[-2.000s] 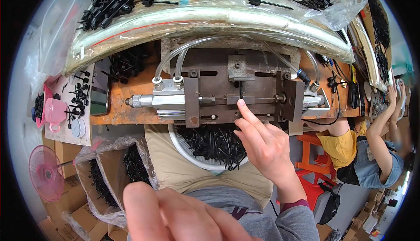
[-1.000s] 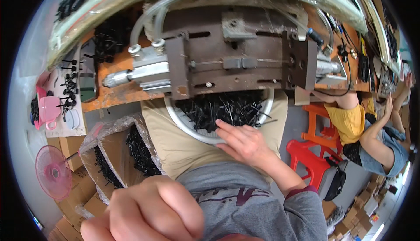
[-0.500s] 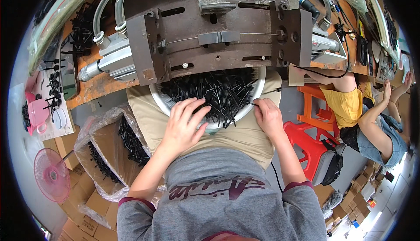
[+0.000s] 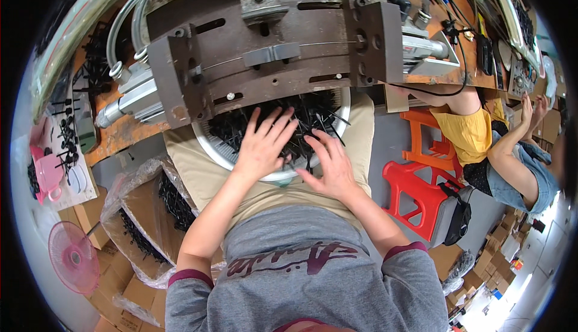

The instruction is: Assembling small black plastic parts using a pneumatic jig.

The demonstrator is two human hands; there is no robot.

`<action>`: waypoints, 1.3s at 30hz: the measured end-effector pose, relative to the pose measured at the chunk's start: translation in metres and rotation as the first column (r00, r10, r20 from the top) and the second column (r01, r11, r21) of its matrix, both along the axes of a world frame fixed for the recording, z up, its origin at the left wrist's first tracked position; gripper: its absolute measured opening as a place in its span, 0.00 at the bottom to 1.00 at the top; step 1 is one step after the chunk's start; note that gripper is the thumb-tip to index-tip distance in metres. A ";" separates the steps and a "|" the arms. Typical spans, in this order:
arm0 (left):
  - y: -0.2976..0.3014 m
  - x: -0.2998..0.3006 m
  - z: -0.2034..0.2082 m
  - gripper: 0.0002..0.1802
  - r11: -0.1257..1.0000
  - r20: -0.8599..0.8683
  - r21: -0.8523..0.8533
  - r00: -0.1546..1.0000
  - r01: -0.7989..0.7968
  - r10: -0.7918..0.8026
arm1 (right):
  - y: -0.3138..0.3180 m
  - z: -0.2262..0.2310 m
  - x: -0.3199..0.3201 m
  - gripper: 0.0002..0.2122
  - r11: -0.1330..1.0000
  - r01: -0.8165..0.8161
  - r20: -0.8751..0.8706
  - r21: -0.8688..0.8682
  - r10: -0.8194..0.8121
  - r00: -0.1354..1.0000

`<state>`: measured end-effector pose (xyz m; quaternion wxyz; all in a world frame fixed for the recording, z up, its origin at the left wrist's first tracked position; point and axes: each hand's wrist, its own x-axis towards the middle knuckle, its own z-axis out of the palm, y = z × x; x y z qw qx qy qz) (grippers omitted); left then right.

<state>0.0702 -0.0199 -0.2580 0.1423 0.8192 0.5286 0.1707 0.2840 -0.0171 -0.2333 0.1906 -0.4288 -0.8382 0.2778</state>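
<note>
On my lap rests a round white basket (image 4: 210, 150) heaped with thin black stick-like plastic parts (image 4: 310, 110). My left hand (image 4: 265, 145) lies over the left and middle of the heap, its fingers spread among the parts. Just to its right, my right hand (image 4: 332, 166) reaches over the basket's near right side, thumb and fingers apart, the fingertips touching the parts. I see nothing gripped in either hand, though the parts under the fingers are partly hidden.
Above the basket stands a brown metal fixture (image 4: 229, 31) with a metal cylinder (image 4: 147, 100) at its left side. Plastic-lined boxes (image 4: 141, 196) of black parts and a pink fan (image 4: 73, 257) are at left. A red stool (image 4: 409, 196) and a seated co-worker (image 4: 512, 157) are at right.
My right hand has moved left from the basket's right rim onto the parts, its fingers opening. My left hand has reached further into the heap. The whole view has shifted slightly.
</note>
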 end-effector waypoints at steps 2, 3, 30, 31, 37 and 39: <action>0.004 -0.004 -0.004 0.46 0.999 -0.049 0.039 0.999 -0.017 0.018 | -0.002 -0.003 -0.004 0.34 1.000 0.000 0.101 0.011 -0.001 0.995; 0.007 -0.003 -0.010 0.45 0.996 -0.092 0.084 0.996 -0.013 0.021 | -0.003 -0.006 -0.008 0.35 1.000 0.002 0.154 0.016 -0.004 0.988; -0.086 -0.071 0.041 0.37 0.859 0.140 0.019 0.853 -0.511 0.504 | 0.024 0.048 0.017 0.31 0.989 0.127 -0.086 0.079 -0.120 0.989; -0.090 -0.070 0.041 0.35 0.848 0.181 0.007 0.835 -0.530 0.520 | 0.022 0.057 0.018 0.28 0.985 0.122 -0.154 0.124 -0.102 0.983; -0.086 -0.036 0.057 0.32 0.921 0.314 0.064 0.883 -0.385 0.348 | -0.015 0.169 -0.033 0.25 0.963 -0.201 -0.798 0.178 0.260 0.543; -0.080 -0.025 0.065 0.30 0.942 0.358 0.115 0.898 -0.315 0.257 | -0.025 0.188 -0.057 0.23 0.935 -0.315 -0.921 0.163 0.259 0.292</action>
